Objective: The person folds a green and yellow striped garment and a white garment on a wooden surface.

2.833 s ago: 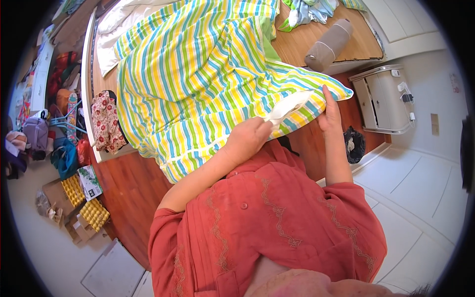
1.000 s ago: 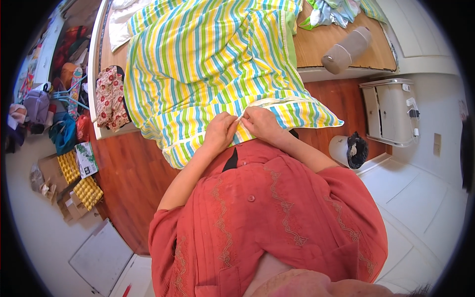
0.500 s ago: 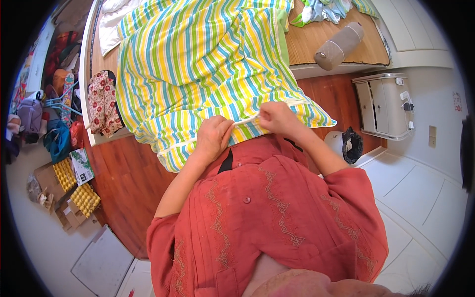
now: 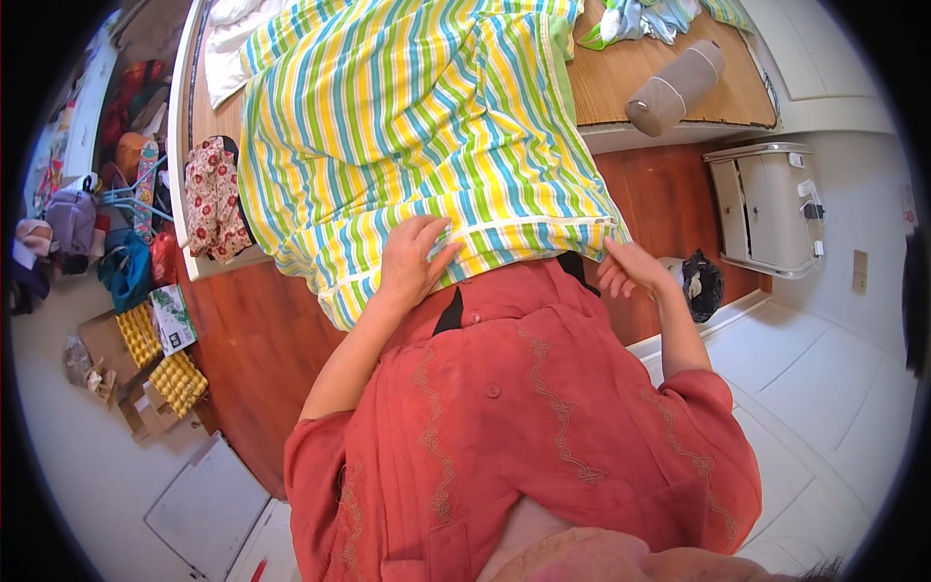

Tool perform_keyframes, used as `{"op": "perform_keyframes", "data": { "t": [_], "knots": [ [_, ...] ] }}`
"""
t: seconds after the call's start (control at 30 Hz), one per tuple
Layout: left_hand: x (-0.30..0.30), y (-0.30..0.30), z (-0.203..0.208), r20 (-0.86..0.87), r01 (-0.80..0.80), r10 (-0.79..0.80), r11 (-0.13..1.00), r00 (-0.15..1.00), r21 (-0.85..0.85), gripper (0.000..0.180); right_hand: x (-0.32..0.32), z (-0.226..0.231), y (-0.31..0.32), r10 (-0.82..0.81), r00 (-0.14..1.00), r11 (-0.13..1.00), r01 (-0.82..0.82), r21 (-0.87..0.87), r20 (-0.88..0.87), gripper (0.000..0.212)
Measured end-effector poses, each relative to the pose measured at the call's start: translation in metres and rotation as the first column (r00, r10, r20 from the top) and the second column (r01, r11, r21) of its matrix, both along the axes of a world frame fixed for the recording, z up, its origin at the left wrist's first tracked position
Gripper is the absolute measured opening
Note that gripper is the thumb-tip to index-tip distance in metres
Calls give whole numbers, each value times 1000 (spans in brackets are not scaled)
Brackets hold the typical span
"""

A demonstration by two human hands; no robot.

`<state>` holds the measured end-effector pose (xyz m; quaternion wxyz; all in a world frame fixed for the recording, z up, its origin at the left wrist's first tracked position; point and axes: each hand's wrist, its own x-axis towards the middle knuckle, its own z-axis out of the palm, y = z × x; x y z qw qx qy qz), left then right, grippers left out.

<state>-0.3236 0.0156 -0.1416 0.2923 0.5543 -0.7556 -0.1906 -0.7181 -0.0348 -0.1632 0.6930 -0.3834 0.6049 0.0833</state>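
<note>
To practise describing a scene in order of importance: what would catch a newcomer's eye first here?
First the striped cover in yellow, green, blue and white, spread over the bed and filling the upper middle. Next the two hands at its near white-edged hem: the left hand lies flat on it, and the right hand pinches its corner. Then the person's red embroidered shirt fills the lower middle.

Looking steeply down from head height through a single wide fisheye, rim bending straight edges. Facing forward over the wearer's red shirt [image 4: 524, 436], filling six o'clock close up. Taking in the striped cover [image 4: 407, 126] from centre to twelve o'clock, near at hand. Catching floor clutter out at nine o'clock and a small white cabinet [image 4: 766, 209] at three o'clock, farther off.
</note>
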Motion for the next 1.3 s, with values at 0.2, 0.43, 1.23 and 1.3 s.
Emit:
{"op": "perform_keyframes", "data": {
  "t": [0.2,0.43,1.23,1.3],
  "knots": [
    [0,14,-37,113,36,-58,981,992,191,46,7,-105,28,-732,503,642,735,219,459,75],
    [2,11,-43,166,125,-198,921,966,370,19,1,-117,-64,-796,203,216,975,-46,570,49],
    [80,70,40,-408,305,39,599,912,740,52,-20,130,-140,-594,179,-5,974,-225,784,40],
    [82,70,42,-335,245,46,588,941,771,24,-3,113,-141,-630,132,23,988,-151,765,39]
  ]
}}
